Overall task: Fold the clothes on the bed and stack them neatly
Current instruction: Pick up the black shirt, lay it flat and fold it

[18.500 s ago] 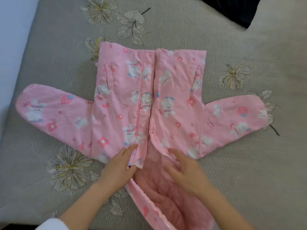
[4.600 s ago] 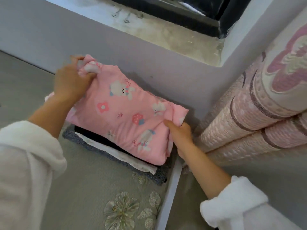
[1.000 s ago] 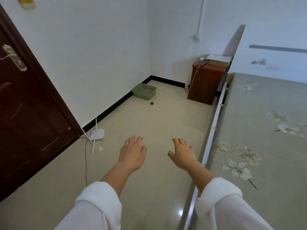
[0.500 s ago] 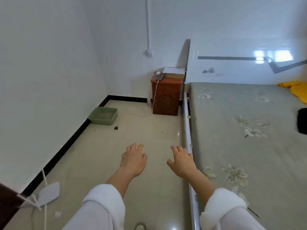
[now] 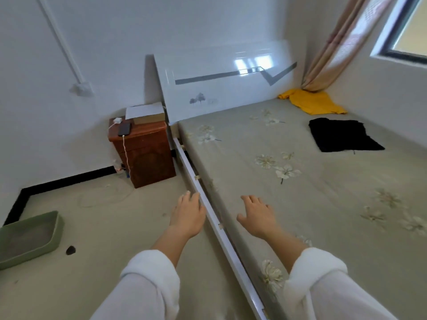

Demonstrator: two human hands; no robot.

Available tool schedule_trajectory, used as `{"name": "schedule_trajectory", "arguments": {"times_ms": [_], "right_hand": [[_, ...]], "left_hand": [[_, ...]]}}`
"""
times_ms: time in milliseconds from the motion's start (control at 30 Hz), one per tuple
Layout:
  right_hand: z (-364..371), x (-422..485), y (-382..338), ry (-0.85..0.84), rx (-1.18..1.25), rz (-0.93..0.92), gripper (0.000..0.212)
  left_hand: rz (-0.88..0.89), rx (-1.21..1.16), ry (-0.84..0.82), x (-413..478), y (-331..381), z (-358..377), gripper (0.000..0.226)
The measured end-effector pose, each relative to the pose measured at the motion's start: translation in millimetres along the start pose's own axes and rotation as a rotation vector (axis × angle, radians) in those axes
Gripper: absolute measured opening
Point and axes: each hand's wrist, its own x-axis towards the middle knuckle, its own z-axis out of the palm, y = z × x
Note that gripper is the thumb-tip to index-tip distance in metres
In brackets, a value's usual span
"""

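Yellow crumpled cloth garment (image 5: 314,103) at far corner of grey-green flowered bed (image 5: 323,204), beside white glossy headboard (image 5: 219,88); flat black garment (image 5: 339,135) nearer, apart from it. Left hand (image 5: 188,214) over beige floor (image 5: 104,227), right hand (image 5: 257,215) over bed edge: both palm-down, fingers relaxed and spread, holding nothing.

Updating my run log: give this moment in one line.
left hand open, empty | right hand open, empty | bed: black garment, yellow garment, apart

left sleeve (image 5: 147,280): white, fluffy, thick cuff | right sleeve (image 5: 323,278): same | hands bare
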Motion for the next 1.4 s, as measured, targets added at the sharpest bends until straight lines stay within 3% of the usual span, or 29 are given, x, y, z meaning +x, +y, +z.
{"name": "schedule_trajectory", "arguments": {"times_ms": [267,400,867,1200,1400], "right_hand": [[-28.4,149.0,75.3,0.032,0.044,0.232,0.06],[-42.6,220.9,114.2,-0.005,0.077,0.334,0.06],[-82.6,432.0,190.6,0.059,0.17,0.593,0.054],[-36.9,602.6,266.9,0.157,0.317,0.938,0.058],[27.8,637.7,316.0,0.117,0.294,1.049,0.059]], "left_hand": [[0.206,0.056,-0.108,199.5,58.4,30.1,0.048],[0.247,0.044,-0.208,289.6,87.1,40.1,0.049],[0.443,0.167,-0.333,560.1,140.1,61.0,0.047],[0.671,0.355,-0.487,802.4,160.9,145.6,0.048],[0.755,0.292,-0.6,841.8,189.8,257.3,0.051]]}}
